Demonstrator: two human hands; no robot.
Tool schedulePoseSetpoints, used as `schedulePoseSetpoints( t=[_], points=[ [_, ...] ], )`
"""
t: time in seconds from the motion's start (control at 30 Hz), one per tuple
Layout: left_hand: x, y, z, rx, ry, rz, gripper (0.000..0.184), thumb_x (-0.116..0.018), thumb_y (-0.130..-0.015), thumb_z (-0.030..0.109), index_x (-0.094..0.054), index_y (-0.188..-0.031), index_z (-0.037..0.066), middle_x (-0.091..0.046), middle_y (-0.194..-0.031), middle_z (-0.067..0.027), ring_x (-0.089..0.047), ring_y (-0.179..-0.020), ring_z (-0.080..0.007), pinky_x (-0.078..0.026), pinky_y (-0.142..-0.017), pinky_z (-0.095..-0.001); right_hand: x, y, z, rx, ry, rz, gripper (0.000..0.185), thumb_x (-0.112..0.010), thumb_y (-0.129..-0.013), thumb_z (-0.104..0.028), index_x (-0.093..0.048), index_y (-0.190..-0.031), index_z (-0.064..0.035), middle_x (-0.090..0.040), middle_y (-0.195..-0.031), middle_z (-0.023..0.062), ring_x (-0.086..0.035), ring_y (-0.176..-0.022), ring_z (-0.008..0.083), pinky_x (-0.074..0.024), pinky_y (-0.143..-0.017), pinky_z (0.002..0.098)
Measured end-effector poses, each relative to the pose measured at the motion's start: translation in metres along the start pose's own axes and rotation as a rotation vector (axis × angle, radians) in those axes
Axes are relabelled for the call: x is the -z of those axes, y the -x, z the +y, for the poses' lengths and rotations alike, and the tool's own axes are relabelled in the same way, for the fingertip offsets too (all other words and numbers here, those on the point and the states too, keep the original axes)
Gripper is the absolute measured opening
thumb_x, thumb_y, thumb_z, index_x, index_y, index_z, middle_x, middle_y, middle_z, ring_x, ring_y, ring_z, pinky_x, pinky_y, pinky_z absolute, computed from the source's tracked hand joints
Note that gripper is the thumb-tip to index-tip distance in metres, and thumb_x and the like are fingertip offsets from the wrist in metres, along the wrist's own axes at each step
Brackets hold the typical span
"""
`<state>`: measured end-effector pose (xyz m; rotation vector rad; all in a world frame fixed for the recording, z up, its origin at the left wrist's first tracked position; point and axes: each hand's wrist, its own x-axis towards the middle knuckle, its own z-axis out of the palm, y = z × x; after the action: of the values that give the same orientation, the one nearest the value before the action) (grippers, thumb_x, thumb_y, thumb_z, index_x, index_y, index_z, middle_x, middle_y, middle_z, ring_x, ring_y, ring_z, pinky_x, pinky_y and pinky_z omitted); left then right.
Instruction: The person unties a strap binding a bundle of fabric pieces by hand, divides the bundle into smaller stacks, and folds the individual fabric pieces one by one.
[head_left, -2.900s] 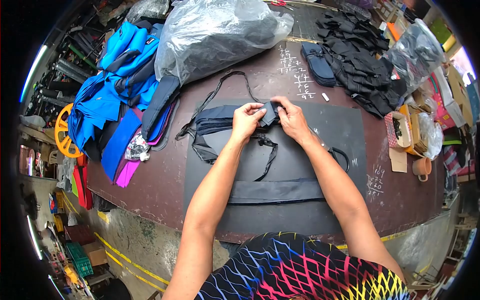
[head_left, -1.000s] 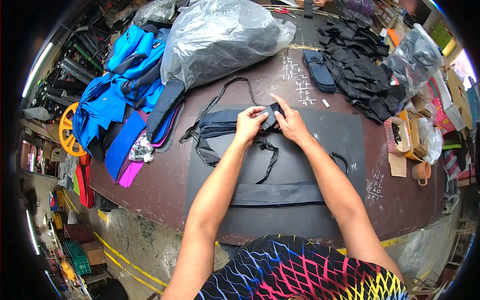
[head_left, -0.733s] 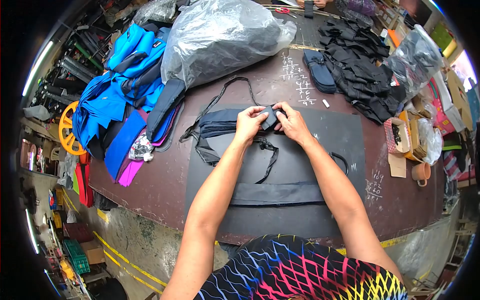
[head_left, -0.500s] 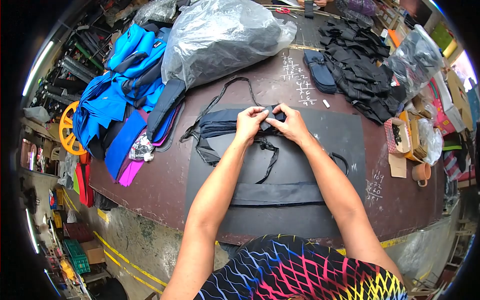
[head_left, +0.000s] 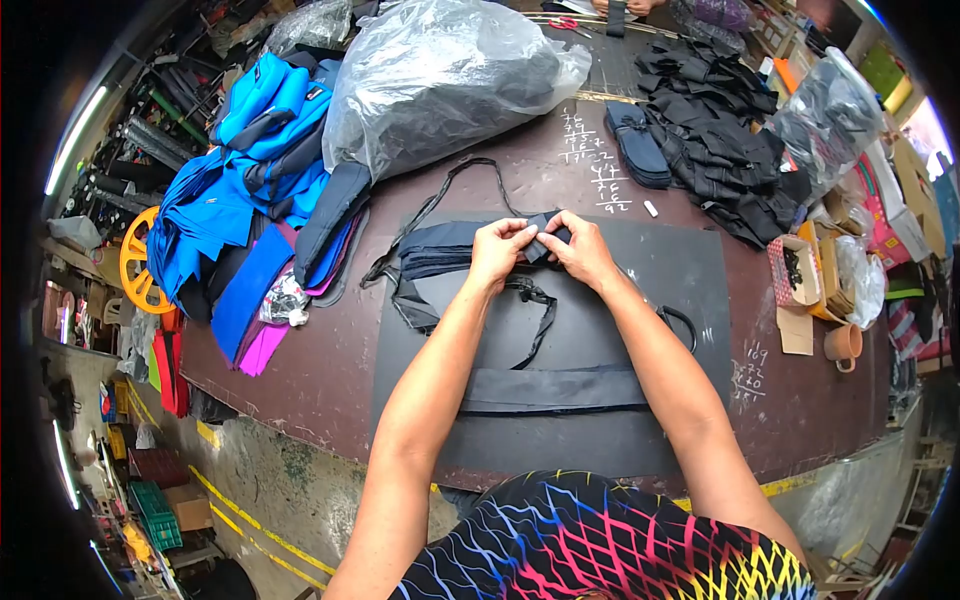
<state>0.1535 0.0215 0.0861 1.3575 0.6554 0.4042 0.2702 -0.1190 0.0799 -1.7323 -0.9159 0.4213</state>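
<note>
My left hand [head_left: 498, 252] pinches a small dark fabric piece [head_left: 537, 250] from its left side. Thumb and index finger of my right hand [head_left: 580, 248] close on the right side of the same piece, with the fingertips of both hands nearly touching. Beside my left hand lies a stack of dark fabric strips [head_left: 435, 248]. A thin black cord or strip [head_left: 452, 180] loops behind it. Nearer my body, a long dark strip [head_left: 550, 388] lies flat on the black mat [head_left: 680, 270]. Black scissor handles [head_left: 682, 322] show beside my right forearm.
A plastic bag [head_left: 440, 85] stands at the back, with blue fabric [head_left: 250, 160] to its left. Black pieces [head_left: 715, 140] are heaped at the back right, near a box [head_left: 795, 265] and a mug [head_left: 843, 347]. Another person's hand [head_left: 640, 7] shows at the top edge.
The view has shifted slightly. My right fingers stretched out about a second ago and now pinch the piece. Another person's hand with a dark strip has appeared at the top edge.
</note>
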Motion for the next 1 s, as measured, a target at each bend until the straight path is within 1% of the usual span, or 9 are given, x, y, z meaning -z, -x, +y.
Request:
schedulePoseSetpoints(
  t=[0.2,0.3,0.33,0.43,0.47,0.57,0.73,0.83,1.0],
  points=[
    [0.0015,0.0007,0.0,-0.016,0.022,-0.024,0.018,-0.08,-0.095,0.014,-0.076,-0.109,0.004,-0.074,-0.089,0.0012,-0.062,-0.069,-0.004,-0.046,-0.058,-0.0187,0.0014,-0.0001,-0.0014,-0.052,-0.049,0.007,0.02,-0.07,-0.101,-0.021,-0.065,-0.107,-0.003,-0.069,-0.074,0.0055,-0.07,-0.063,0.0122,-0.0538,-0.057,0.0286],
    [0.0007,-0.0028,-0.0015,-0.01,0.003,-0.007,0.016,-0.08,-0.095,0.014,-0.076,-0.108,0.005,-0.074,-0.088,0.0013,-0.062,-0.069,-0.004,-0.046,-0.057,-0.0187,-0.0005,0.0034,-0.0013,0.002,-0.201,0.086,0.02,-0.069,-0.1,-0.02,-0.065,-0.112,-0.0031,-0.067,-0.07,0.0098,-0.071,-0.062,0.0159,-0.0521,-0.056,0.0321],
    [0.0006,-0.0042,-0.0021,-0.011,0.003,0.003,0.015,-0.08,-0.095,0.014,-0.076,-0.107,0.005,-0.074,-0.088,0.0014,-0.062,-0.069,-0.004,-0.045,-0.057,-0.0187,-0.0003,0.0027,0.0,0.002,-0.2,0.086,0.02,-0.069,-0.1,-0.02,-0.065,-0.112,-0.0031,-0.067,-0.07,0.0098,-0.071,-0.062,0.0159,-0.0521,-0.056,0.0321],
    [0.0004,-0.0063,-0.0053,-0.01,0.002,0.019,0.014,-0.08,-0.095,0.014,-0.076,-0.106,0.006,-0.074,-0.088,0.0016,-0.062,-0.068,-0.0041,-0.045,-0.057,-0.0188,0.002,0.0007,0.0041,0.037,-0.14,-0.047,0.024,-0.068,-0.102,-0.02,-0.064,-0.119,-0.0025,-0.069,-0.076,0.0055,-0.069,-0.062,0.0118,-0.0536,-0.056,0.0288],
    [0.0002,-0.0058,-0.0049,-0.009,-0.001,0.021,0.014,-0.08,-0.095,0.014,-0.077,-0.105,0.006,-0.073,-0.088,0.0018,-0.061,-0.068,-0.004,-0.045,-0.057,-0.0188,0.0025,0.0015,0.003,0.037,-0.139,-0.046,0.024,-0.068,-0.102,-0.02,-0.064,-0.119,-0.0025,-0.069,-0.076,0.0055,-0.069,-0.062,0.0118,-0.0536,-0.056,0.0288],
    [0.0008,-0.0041,-0.0033,-0.01,-0.008,0.028,0.014,-0.08,-0.095,0.015,-0.077,-0.105,0.006,-0.073,-0.087,0.0021,-0.061,-0.068,-0.0038,-0.044,-0.057,-0.0188,0.0023,0.0047,-0.0004,0.106,0.04,-0.005,0.027,-0.07,-0.102,-0.021,-0.064,-0.119,-0.0022,-0.07,-0.077,0.0058,-0.068,-0.062,0.0113,-0.0535,-0.056,0.0284],
    [0.0015,-0.0022,-0.0043,-0.01,0.024,-0.001,0.014,-0.08,-0.095,0.018,-0.077,-0.103,0.007,-0.072,-0.085,0.0029,-0.059,-0.068,-0.0033,-0.042,-0.055,-0.0192,0.0007,0.0028,0.0,0.014,-0.008,-0.021,0.031,-0.075,-0.099,-0.024,-0.064,-0.119,-0.0027,-0.071,-0.08,0.0059,-0.068,-0.062,0.011,-0.0535,-0.057,0.0279],
    [0.0018,-0.0026,-0.0044,-0.026,0.038,-0.003,0.014,-0.08,-0.095,0.019,-0.077,-0.102,0.007,-0.072,-0.084,0.0034,-0.058,-0.067,-0.0031,-0.04,-0.055,-0.0193,0.0025,0.0015,-0.001,-0.054,-0.134,-0.025,0.032,-0.076,-0.098,-0.026,-0.065,-0.117,-0.0031,-0.072,-0.081,0.006,-0.069,-0.063,0.0111,-0.0537,-0.057,0.0277],
    [-0.0002,-0.0044,-0.0037,-0.027,-0.012,0.045,0.013,-0.081,-0.095,0.02,-0.077,-0.1,0.008,-0.07,-0.082,0.004,-0.055,-0.064,-0.0028,-0.038,-0.053,-0.0193,0.002,0.0038,0.0011,0.021,-0.08,-0.019,0.03,-0.074,-0.099,-0.025,-0.065,-0.117,-0.0029,-0.072,-0.08,0.0053,-0.069,-0.063,0.0107,-0.0535,-0.057,0.0275]
  ],
)
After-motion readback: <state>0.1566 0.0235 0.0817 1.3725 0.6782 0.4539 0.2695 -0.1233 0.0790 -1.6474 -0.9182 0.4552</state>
